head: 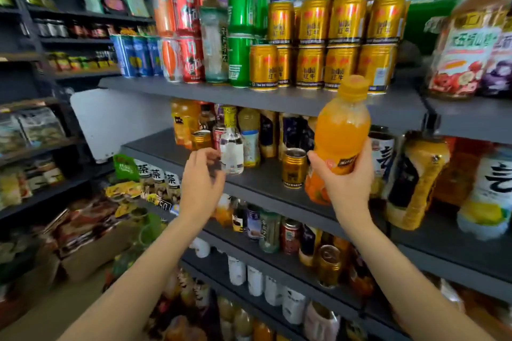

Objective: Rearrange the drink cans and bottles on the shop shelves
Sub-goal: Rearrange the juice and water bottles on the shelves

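To the left of the orange bottle (341, 130), the left hand (201, 178) reaches toward the middle shelf (266, 174) with its fingers (206, 154) loosely spread and grasping nothing, just beside a small clear bottle (232, 151) with a pale label that stands upright near the shelf's front edge. Behind that clear bottle stand more bottles of amber and yellow drink, tightly packed. Between the clear bottle and the orange bottle a short gold can (294, 168) with a shiny metal top stands alone on the dark grey shelf board. The orange bottle itself is smooth translucent plastic, rounded at the shoulder, filled with bright orange liquid and closed with a ribbed orange cap; a dark label wraps its lower part. It is held upright in front of the middle shelf, its cap level with the edge of the upper shelf (249, 97). The right hand (345, 174) grips it from below, fingers curled round the labelled lower body. Above the orange bottle, gold cans (340, 44) are stacked in two tiers on the upper shelf. To the right of the orange bottle stands a tall ribbed yellow bottle (415, 183) with a dark label.
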